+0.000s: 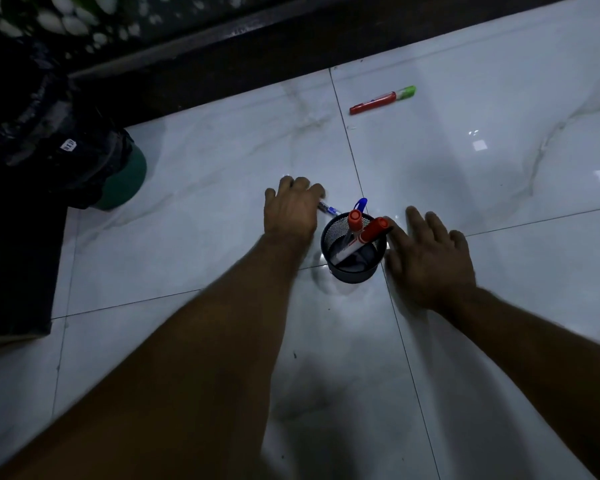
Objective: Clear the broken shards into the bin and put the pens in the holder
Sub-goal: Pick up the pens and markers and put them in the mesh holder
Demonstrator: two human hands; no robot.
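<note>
A black mesh pen holder (pixel 340 273) stands on the white tiled floor with two red-capped markers (pixel 373 232) and a blue-capped pen (pixel 361 203) inside it. My left hand (pixel 291 211) is just left of the holder, fingers curled down over a thin blue pen (pixel 328 207) lying on the floor. My right hand (pixel 430 251) lies with fingers spread on the floor, right against the holder's right side. A red and green pen (pixel 381 100) lies on the tiles farther back. No shards are visible.
A bin lined with a black bag (pixel 49 133) and showing a green rim stands at the far left. A dark plinth (pixel 222 64) runs along the back edge of the tiles. A dark object (pixel 14 271) sits at the left edge.
</note>
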